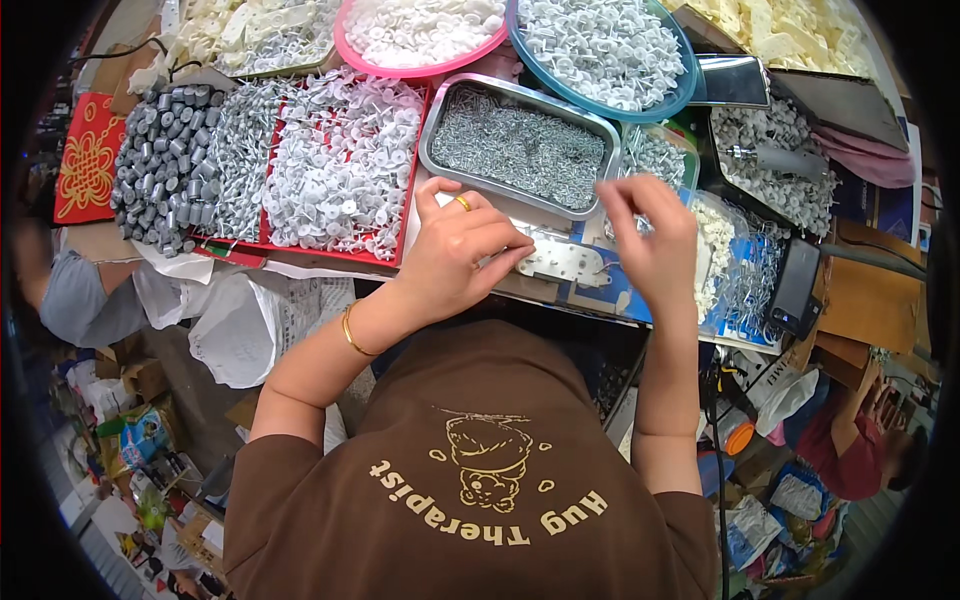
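Observation:
My left hand [462, 243], with a gold ring on one finger, has its thumb and forefinger closed in a pinch at the left end of a white plate with holes [563, 261]. Whatever sits in that pinch is too small to make out. My right hand [655, 238] is raised just right of the plate, thumb and forefinger curled close together beside the corner of a metal tray [510, 188]. Its fingertips are too blurred to show what they hold. Small silver screws [520, 140] fill the tray.
A red box [412, 190] of white-headed nails and grey cylinders [165, 165] lie left. Behind stand a pink bowl [430, 70] and a teal bowl [625, 112] of small parts. A phone [733, 81] and a black device [797, 287] are right. Another person [850, 450] sits far right.

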Demonstrator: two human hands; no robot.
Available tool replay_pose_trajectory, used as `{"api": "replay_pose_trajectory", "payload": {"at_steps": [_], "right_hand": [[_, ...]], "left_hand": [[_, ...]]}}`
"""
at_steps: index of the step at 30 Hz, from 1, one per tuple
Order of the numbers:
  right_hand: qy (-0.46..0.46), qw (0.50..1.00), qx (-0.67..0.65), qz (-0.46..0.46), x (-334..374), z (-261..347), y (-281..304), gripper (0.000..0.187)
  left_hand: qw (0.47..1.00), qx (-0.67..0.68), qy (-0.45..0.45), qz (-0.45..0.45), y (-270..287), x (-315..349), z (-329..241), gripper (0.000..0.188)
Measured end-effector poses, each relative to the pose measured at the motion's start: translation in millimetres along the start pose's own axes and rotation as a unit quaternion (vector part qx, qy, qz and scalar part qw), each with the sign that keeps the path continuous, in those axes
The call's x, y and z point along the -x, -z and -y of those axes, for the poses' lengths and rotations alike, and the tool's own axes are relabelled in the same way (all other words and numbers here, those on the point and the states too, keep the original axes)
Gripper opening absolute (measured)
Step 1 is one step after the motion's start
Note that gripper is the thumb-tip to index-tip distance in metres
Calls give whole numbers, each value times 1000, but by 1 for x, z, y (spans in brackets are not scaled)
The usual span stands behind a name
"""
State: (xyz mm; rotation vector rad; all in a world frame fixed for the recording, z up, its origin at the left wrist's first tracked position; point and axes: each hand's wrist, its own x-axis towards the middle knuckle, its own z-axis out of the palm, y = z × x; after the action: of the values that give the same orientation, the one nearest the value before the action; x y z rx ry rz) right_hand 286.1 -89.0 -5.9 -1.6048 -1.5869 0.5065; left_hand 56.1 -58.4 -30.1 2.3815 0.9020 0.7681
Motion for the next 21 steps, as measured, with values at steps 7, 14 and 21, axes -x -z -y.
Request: {"api": "replay_pose_trajectory", "payload": {"at_steps": [7, 14, 21], "right_hand": [[132, 970, 193, 59, -24, -44, -25, 13], [116, 982, 139, 58, -20, -46, -30, 12], [59, 992, 109, 27, -8, -35, -19, 9]], "left_hand": [[998, 62, 32, -9, 2, 2, 1, 7], [999, 34, 22, -36, 11, 11, -11, 9], [998, 9, 17, -66, -15, 17, -15, 13]]}}
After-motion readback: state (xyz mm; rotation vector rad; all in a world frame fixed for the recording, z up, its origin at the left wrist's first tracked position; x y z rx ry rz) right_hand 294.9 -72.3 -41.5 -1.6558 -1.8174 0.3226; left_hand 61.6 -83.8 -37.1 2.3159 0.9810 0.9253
